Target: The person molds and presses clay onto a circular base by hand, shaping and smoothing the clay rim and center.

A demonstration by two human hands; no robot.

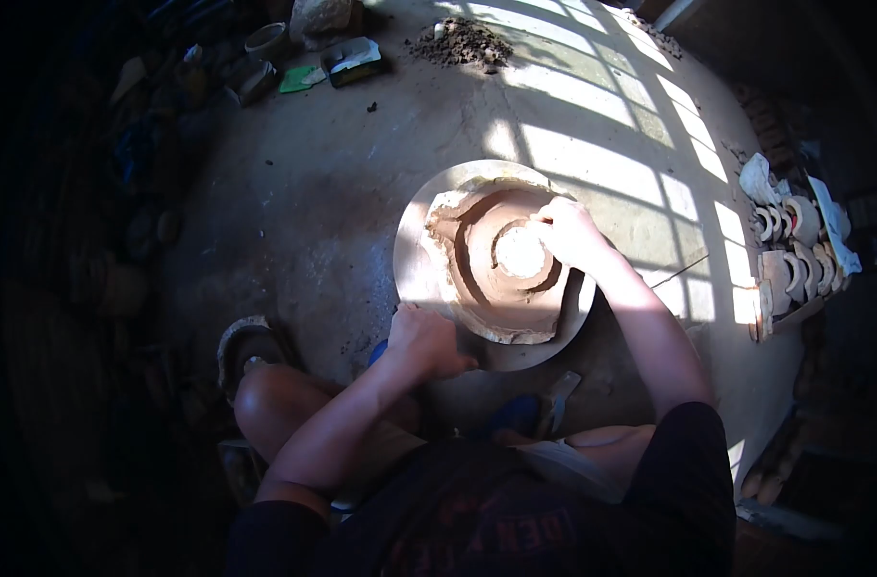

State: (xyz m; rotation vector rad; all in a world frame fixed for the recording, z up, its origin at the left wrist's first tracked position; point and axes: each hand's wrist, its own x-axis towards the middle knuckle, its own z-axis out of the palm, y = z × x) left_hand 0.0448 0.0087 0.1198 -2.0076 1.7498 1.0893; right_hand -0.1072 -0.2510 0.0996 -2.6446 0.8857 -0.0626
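A round pale wheel plate (414, 264) carries a brown clay piece (477, 303) with a ragged outer edge and a ring-shaped hollow. In its middle lies a bright white disc (522, 252). At the upper right of the clay ring is my right hand (565, 231), its fingers pinched together at the clay; whatever lies between them is too small to name. My left hand (427, 343) rests against the lower left edge of the plate, with its fingers curled and their grip partly hidden.
Curved clay pieces (794, 269) stand in rows at the right. A heap of dark crumbs (467, 44) lies on the floor at the top, near a green item (302, 79) and a bowl (266, 40). An arched piece (249, 346) is beside the left knee.
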